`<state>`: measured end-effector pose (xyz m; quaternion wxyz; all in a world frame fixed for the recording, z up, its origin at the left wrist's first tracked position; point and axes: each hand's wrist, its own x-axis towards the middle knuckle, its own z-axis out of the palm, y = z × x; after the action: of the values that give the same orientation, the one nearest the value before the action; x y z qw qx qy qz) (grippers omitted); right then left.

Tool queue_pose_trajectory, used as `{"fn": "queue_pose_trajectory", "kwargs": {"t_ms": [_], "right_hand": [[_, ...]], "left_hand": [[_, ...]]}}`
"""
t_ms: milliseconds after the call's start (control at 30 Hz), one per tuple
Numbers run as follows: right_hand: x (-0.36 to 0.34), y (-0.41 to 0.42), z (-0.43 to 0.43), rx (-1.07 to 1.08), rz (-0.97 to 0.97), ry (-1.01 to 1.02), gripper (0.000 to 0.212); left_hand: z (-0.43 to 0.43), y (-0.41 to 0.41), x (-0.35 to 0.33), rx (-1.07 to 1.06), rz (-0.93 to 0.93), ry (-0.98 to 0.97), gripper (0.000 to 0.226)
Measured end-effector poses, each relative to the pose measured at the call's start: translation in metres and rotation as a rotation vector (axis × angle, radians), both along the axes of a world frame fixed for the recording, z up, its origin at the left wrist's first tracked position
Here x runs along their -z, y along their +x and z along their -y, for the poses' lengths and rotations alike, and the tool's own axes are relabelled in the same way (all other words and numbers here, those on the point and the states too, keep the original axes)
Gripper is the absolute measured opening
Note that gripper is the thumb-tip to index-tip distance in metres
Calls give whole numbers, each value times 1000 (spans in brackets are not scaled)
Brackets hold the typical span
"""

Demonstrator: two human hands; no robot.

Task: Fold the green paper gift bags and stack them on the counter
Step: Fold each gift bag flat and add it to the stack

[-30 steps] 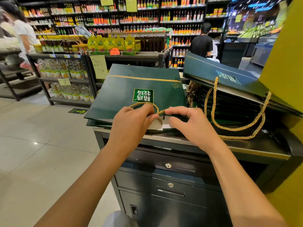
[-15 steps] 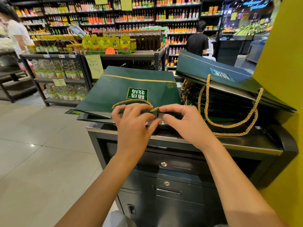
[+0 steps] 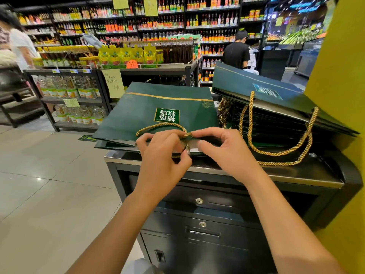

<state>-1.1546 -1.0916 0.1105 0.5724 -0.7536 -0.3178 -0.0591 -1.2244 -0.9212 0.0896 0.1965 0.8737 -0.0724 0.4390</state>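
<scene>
We see shelves of bottles and packets across the back, and a yellow wall closing in the right side. Below them stands a black counter with a steel front rim and locked drawers under it.

On the counter's right half, against the wall, lies a stack of flat green bags. Its top one tilts up at the far end, and gold handles hang down over the counter's front.

Just left of the stack, a single bag lies flat on the counter's left half. It rests on another flat bag, and its far left corner juts past the counter's edge. Its label faces up, and the mouth points toward us.

Both hands meet at that near edge. The left hand has its fingers curled, and thumb and fingertips pinch the bag's edge. The right hand is curled too, forefinger above and thumb below, and it pinches the right end of the cord. That gold cord arcs flat on the bag, from beyond the left hand's knuckles to the right hand's forefinger.
</scene>
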Motion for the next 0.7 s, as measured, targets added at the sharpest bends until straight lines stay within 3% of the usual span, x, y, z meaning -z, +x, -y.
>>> {"fn": "queue_pose_trajectory", "kwargs": {"t_ms": [267,367,433,500,567,633,700], "right_hand": [[0,-2,2,7,31,-47,26],[2,-1,1,8,14,-12,26],[3,0,1,10,0,10,27],[3,-1,-1,21,21,5,27],[3,-2,-3,39,50,-13,28],[4,-2,-4,51,71,-32,27],[6,-2,-6,74,110,-64,22]], "left_hand": [[-23,-15,-2,67,-69,19,14],[-40,-26,-15,32,28,12,25],[-56,-32,-22,-79,98,-44,21],[-72,-37,-27,-263,82,-182,18],[-84,-40,-28,-409,-16,-334,32],[-95,-39,-26,-352,-99,-560,47],[-97,-39,-30,-173,-150,-961,59]]}}
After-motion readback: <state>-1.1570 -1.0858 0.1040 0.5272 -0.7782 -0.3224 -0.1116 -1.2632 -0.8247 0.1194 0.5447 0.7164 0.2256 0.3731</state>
